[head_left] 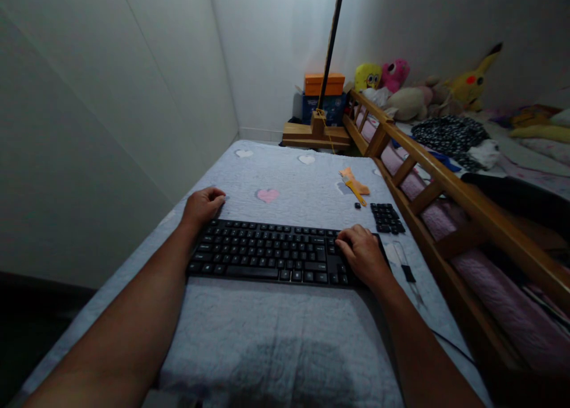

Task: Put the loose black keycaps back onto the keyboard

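Observation:
A black keyboard point(262, 247) lies flat across the quilted bedspread. My left hand point(202, 207) rests beyond its top-left corner, thumb and fingers drawn together; whatever they may hold is too small to make out. Over the right end of the keyboard, my right hand point(363, 255) bends its fingers down to the keys and hides part of the number pad area. Its fingertips are close together, and I cannot see what is between them. Several loose black keycaps point(386, 219) sit in rows to the right, with a single keycap point(357, 205) apart from them. A wire keycap puller point(407, 272) lies closer to me.
Beyond the keyboard, a yellow brush point(355, 190) lies on an orange cloth point(360, 185). A wooden bed rail point(418, 164) runs along the right side. A cable point(454, 345) trails at the lower right. A pole on a wooden base point(316, 136) stands at the far end; a white cabinet point(133, 87) is on the left.

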`<state>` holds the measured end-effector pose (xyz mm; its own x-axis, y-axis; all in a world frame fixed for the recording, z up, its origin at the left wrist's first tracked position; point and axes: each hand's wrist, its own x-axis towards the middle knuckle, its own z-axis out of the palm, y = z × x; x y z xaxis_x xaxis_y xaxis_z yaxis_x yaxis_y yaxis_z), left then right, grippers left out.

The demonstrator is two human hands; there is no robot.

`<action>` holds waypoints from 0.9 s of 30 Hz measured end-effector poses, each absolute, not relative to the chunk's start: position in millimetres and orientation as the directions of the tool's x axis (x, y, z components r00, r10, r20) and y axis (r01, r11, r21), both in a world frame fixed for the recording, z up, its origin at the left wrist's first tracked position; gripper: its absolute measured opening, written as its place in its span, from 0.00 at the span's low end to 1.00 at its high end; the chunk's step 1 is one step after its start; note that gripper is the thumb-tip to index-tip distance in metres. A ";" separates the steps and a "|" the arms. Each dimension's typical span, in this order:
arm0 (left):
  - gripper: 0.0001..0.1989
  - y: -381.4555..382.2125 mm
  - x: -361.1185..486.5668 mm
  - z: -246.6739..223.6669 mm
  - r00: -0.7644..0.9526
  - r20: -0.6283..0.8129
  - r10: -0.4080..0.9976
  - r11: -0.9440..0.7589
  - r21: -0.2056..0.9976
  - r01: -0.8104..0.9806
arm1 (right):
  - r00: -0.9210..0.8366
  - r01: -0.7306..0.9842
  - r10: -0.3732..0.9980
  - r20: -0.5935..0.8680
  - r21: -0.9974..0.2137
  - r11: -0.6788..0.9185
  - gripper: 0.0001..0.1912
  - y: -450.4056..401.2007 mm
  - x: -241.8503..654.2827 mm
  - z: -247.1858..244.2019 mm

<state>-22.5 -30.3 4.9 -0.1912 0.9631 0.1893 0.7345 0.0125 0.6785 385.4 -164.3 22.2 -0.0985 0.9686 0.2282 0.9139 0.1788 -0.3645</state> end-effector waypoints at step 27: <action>0.15 -23.8 -29.9 -4.6 -0.164 0.209 0.964 -0.018 0.668 0.744 | -0.083 0.929 0.957 0.279 -0.325 0.175 0.04 -170.4 378.2 27.3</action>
<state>-29.9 -23.8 -4.6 -0.1639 0.9641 0.2088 0.7438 -0.0182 0.6681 378.2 -170.4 27.3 -0.0829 0.9567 0.2789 0.9292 0.1754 -0.3254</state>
